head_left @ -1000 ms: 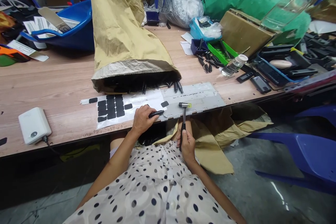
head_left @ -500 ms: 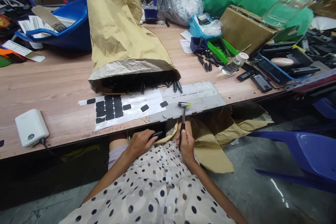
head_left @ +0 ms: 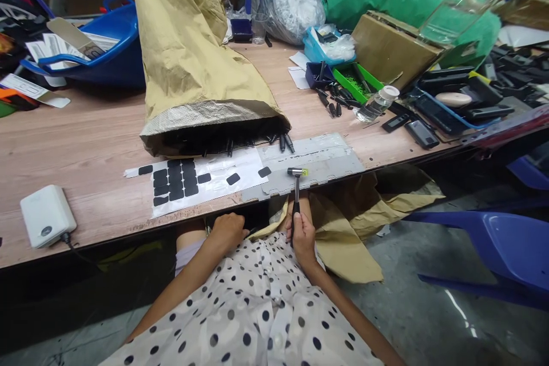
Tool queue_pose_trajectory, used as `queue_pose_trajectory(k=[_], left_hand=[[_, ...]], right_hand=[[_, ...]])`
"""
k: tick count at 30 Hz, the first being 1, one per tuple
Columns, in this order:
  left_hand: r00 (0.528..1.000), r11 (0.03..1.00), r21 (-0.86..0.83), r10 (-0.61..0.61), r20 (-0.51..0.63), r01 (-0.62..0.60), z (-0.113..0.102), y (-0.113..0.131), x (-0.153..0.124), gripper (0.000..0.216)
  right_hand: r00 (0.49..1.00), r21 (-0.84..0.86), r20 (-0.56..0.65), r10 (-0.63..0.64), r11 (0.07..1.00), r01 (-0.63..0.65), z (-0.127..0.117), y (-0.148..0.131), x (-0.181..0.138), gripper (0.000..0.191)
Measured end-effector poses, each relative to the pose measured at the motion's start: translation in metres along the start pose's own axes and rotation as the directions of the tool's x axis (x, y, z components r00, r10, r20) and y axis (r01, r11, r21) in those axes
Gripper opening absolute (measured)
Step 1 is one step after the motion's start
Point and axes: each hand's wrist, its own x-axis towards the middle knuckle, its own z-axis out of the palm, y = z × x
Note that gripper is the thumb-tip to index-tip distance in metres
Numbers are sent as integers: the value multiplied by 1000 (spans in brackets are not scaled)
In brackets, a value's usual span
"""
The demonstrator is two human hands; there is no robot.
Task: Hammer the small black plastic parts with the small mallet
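Observation:
My right hand is wrapped round the black handle of a small hammer with a metal head and a yellow-green tip. The head lies over a grey board at the table's front edge. My left hand is at the dark mouth of a brown paper sack on my lap; its fingers point down and are mostly hidden, so what they hold does not show. On the table, a large brown paper sack lies with its mouth towards me, several black pen-like parts sticking out.
A white sheet with black stickers lies by the board. A white power bank with a cable sits at the left. At the right are a green tray, a clear bottle and black devices. A blue chair stands right.
My left hand has turned down towards the lap sack; the black pen-like part it held is out of sight. My right hand keeps the hammer in about the same place.

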Motion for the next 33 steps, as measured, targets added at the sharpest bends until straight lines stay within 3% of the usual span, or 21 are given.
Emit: queue_pose_trajectory(k=[3,6,8,10,12,15,24,33], left_hand=[[992,989,-68,129,1,-129,-39,30,12,29],[955,973,-162,116,-272,-164,-71,60,47,29],[887,974,-168,62,-457,-155,-87,79,79,27],[836,977,-160,29,-547,-139,-97,95,109,25],[829,984,-127,30,-559,-122,-103,106,130,25],[852,994,-56,55,-520,-99,-106,112,143,25],[870,999,18,32,-492,-27,-104,84,130,35],[841,1000,15,26,-541,-21,-102,103,140,24]], right_hand=[[1000,8,4,3,1000,-3,0,1,0,54],[1000,20,-1,2,1000,-2,2,2,0,54],[1000,32,-4,11,999,-11,3,3,0,54],[1000,47,-4,23,999,-23,4,5,0,55],[999,60,-4,34,998,-33,5,6,-1,55],[999,72,-3,47,996,-46,6,7,-2,54],[999,58,-5,34,998,-34,8,8,-1,50],[1000,38,-9,26,999,-26,4,6,-1,54]])
